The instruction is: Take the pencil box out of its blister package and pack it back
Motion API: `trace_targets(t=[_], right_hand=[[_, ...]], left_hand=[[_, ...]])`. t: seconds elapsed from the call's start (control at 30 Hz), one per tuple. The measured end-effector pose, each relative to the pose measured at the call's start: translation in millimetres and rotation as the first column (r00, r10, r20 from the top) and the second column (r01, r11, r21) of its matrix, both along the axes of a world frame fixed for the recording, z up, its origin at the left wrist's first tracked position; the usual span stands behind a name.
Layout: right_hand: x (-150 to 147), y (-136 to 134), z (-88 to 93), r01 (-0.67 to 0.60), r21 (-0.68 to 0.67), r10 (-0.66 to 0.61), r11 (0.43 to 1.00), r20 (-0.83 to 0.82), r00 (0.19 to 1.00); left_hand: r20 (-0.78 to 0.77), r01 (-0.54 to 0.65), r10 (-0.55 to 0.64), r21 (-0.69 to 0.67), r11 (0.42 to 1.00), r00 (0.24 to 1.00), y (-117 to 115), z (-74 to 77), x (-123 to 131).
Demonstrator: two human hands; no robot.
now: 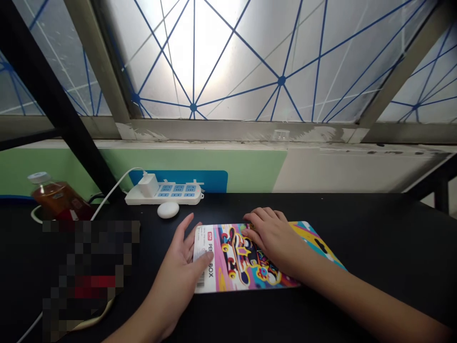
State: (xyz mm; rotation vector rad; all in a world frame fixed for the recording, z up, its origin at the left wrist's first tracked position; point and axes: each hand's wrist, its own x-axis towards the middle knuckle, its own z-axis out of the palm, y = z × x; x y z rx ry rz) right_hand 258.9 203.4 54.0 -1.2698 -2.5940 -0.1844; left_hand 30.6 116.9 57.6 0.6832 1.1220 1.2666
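A flat, brightly coloured pencil box (237,281) lies on the black table, printed with a cartoon skateboard figure. Its white left end carries a label and a barcode; my thumb covers part of the lettering, leaving "PEN" and "BOX" readable. My left hand (187,264) grips that end, thumb on top and fingers at the left edge. Across the middle of the box rests my right hand (273,238), palm down, its fingers reaching over toward the far edge. That hand and forearm hide part of the print. A yellow and blue patterned part (316,238) shows beyond the right wrist.
Behind the box, a white power strip (178,194) with a plugged-in charger (148,185) stands by the wall. A white rounded object (167,210) lies before it. At left are a tilted drink bottle (59,195), a cable (114,190) and a blurred-out dark item (96,257).
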Motion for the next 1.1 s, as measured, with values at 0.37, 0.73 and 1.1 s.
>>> trace_targets(t=[0.37,0.73,1.1], right_hand=[[20.1,-39.6,16.8,-0.227,-0.121,0.222,0.966,-0.051,0.974],[33.3,-43.8,22.0,-0.287,-0.285,0.275,0.914,-0.083,0.958],[90.6,-4.1,29.9,-0.097,-0.396,0.048,0.913,-0.131,0.99]], left_hand=[[-0.126,-0.06,0.063,0.032,0.998,0.99,5.9,-3.4,-9.4],[-0.519,0.124,-0.071,0.068,0.99,0.852,11.1,-10.4,-21.3],[-0.789,0.344,-0.193,0.024,0.939,0.582,6.2,5.2,-25.3]])
